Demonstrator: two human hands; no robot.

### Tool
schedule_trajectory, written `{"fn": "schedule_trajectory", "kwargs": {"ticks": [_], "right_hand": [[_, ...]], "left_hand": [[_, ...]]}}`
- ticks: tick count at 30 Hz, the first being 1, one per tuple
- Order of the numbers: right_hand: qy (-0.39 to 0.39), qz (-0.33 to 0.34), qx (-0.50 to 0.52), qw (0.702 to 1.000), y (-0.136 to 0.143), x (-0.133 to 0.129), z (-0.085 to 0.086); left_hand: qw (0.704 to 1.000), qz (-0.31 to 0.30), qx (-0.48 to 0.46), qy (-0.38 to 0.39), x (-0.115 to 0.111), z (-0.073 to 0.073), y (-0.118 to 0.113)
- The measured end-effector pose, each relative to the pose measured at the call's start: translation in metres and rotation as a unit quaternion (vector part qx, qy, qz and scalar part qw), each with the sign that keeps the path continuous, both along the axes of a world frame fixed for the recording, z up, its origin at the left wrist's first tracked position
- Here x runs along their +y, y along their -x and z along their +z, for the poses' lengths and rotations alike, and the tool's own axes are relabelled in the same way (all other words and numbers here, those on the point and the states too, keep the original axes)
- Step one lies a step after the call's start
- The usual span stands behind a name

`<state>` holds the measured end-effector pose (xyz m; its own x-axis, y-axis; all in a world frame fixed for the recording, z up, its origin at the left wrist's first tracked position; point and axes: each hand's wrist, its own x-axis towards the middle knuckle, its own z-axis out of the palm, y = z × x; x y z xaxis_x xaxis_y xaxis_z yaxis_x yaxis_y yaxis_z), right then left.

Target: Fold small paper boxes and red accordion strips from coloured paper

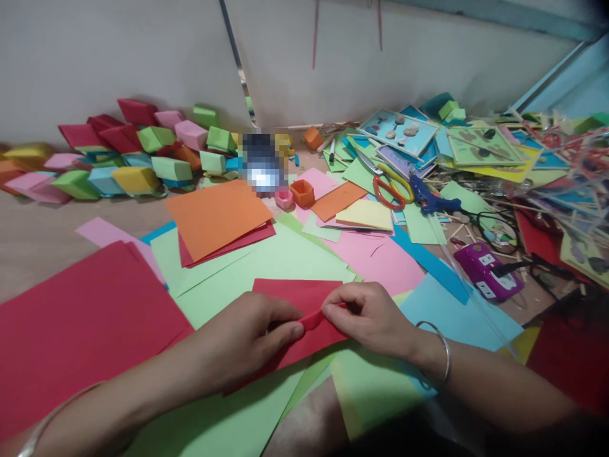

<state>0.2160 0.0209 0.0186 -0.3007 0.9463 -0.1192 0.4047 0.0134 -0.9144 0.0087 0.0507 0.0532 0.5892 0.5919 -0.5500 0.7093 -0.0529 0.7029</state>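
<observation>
One straight-edged red paper sheet (295, 292) lies between left hand (254, 330) and right hand (368, 317), its raised crease running from one to the other; neither nearer. Thumb and fingertips of each pinch it, hands close but apart. White-patched purple plastic box (483, 273) beyond right hand, to its right: no legible writing.

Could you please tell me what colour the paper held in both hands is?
The held paper is red, seen best in the head view.
</observation>
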Motion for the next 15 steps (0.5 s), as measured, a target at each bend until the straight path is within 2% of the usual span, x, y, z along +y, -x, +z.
{"fn": "schedule_trajectory", "kwargs": {"ticks": [8, 12, 15], "right_hand": [[0.008, -0.01, 0.002, 1.0, -0.008, 0.004, 0.001], [0.04, -0.021, 0.011, 0.999, -0.005, 0.004, 0.001], [0.053, -0.031, 0.019, 0.998, -0.002, 0.004, 0.001]], "left_hand": [[0.996, 0.062, -0.024, 0.065, 0.005, -0.013, 0.007], [0.994, 0.07, -0.031, 0.075, 0.005, -0.02, 0.01], [0.995, 0.065, -0.031, 0.066, 0.006, -0.02, 0.011]]}}
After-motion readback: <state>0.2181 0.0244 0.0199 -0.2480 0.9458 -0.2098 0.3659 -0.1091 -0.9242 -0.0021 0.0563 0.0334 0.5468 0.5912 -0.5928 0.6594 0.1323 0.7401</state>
